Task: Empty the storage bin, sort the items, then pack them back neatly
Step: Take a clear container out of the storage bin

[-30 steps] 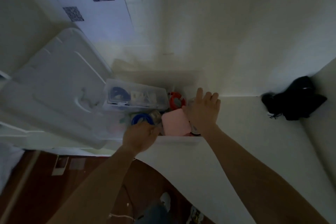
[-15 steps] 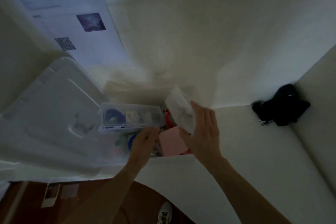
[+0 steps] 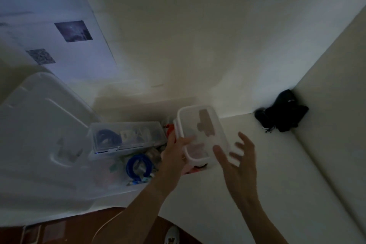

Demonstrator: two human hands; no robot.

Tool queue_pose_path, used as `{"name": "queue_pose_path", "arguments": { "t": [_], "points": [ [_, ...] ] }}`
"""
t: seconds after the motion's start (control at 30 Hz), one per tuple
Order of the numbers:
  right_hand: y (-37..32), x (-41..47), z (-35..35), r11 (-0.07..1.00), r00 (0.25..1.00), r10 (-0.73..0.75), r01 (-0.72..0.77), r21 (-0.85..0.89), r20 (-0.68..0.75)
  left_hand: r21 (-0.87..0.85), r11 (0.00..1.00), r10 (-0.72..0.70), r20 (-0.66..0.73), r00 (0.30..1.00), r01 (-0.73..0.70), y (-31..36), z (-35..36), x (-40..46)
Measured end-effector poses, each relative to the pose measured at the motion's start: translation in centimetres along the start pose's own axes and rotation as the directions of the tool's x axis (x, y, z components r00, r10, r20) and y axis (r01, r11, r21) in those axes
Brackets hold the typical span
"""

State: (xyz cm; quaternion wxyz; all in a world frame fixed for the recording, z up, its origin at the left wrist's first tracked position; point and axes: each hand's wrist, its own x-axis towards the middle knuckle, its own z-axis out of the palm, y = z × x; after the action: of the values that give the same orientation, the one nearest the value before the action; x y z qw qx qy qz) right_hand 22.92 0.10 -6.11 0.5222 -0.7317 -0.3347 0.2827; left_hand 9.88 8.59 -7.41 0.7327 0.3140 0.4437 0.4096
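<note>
In dim light, my left hand point(image 3: 174, 152) grips a small clear container with a white-rimmed lid point(image 3: 200, 130) by its lower left edge and holds it tilted above the storage bin point(image 3: 118, 184). My right hand point(image 3: 237, 156) is just right of the container, fingers spread and blurred, holding nothing. Inside the bin lie a long clear box point(image 3: 126, 134) with small parts, a coiled blue cable point(image 3: 139, 166) and something red point(image 3: 168, 130) behind my left hand.
The bin's large translucent lid point(image 3: 45, 125) leans at the left. A white surface point(image 3: 208, 200) spreads right of the bin, with a black bundle point(image 3: 281, 114) in its far corner. Printed sheets point(image 3: 73, 30) hang on the wall. Brown floor point(image 3: 83, 230) lies below.
My right hand lifted the white-rimmed container out of the bin. My left hand took it by the left edge, and my right hand came off with fingers spread.
</note>
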Motion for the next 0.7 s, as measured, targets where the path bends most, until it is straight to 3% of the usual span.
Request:
{"name": "queue_pose_path", "arguments": {
  "t": [0.03,0.1,0.23,0.33,0.47,0.6,0.7],
  "points": [
    [0.0,0.3,-0.3,0.985,0.991,0.111,-0.120,0.123,0.077,0.022,1.000,0.007,0.043,0.999,-0.008,-0.5,0.2,0.3],
    [0.3,1.1,-1.0,0.933,0.971,0.188,-0.224,0.281,0.150,0.107,0.994,-0.030,0.074,0.997,0.022,-0.9,0.9,0.6],
    [2.0,4.3,-2.6,0.802,0.953,0.303,-0.264,0.535,0.017,0.310,0.949,-0.061,-0.001,0.998,0.058,-1.3,0.9,1.1],
    [5.2,7.9,-3.0,0.762,0.908,0.416,-0.317,0.564,-0.052,0.531,0.846,0.090,-0.050,0.995,-0.050,-2.2,-0.7,1.1],
    [10.6,11.7,-2.0,0.691,0.829,0.558,-0.456,0.561,-0.013,0.680,0.719,0.200,0.000,0.980,-0.147,-4.5,-3.8,0.7],
    [14.3,13.9,-0.1,0.720,0.808,0.586,-0.555,0.417,0.063,0.899,0.349,0.356,0.133,0.925,-0.264,-6.9,-5.9,0.6],
    [15.9,15.3,1.6,0.730,0.806,0.580,-0.578,0.366,0.117,0.936,0.239,0.388,0.152,0.909,-0.259,-7.3,-5.8,1.0]
  ]
}}
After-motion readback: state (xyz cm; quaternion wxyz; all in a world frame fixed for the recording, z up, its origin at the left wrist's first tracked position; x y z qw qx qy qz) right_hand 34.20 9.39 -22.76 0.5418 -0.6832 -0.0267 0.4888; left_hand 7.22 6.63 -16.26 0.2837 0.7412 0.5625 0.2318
